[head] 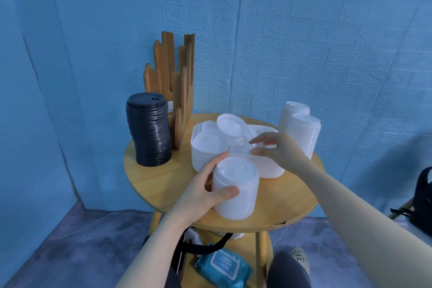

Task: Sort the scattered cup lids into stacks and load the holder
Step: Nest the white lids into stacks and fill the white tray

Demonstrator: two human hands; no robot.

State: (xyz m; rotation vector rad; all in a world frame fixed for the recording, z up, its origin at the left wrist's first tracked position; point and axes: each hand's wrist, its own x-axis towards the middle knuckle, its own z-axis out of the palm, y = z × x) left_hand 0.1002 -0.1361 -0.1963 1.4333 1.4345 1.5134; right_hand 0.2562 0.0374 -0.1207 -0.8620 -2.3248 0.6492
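My left hand (pixel 205 190) grips a stack of white lids (pixel 235 188) standing on the round wooden table (pixel 161 177), thumb across its front. My right hand (pixel 273 146) reaches into the white bin (pixel 261 168) and pinches a clear lid (pixel 240 148) between thumb and fingers. Several loose white lids (pixel 229 125) lie tilted in the bin. A tall stack of black lids (pixel 149 133) stands at the table's left. Two white lid stacks (pixel 304 131) stand at the right. The wooden holder (pixel 173 82) rises at the back left, its slots mostly bare.
A blue brick-patterned wall sits close behind the table. Under the table lie a blue pack of wipes (pixel 223 266) and a black strap (pixel 205 245). My knee and shoe (pixel 300 257) are at bottom right. A dark bag (pixel 423 201) sits at the far right.
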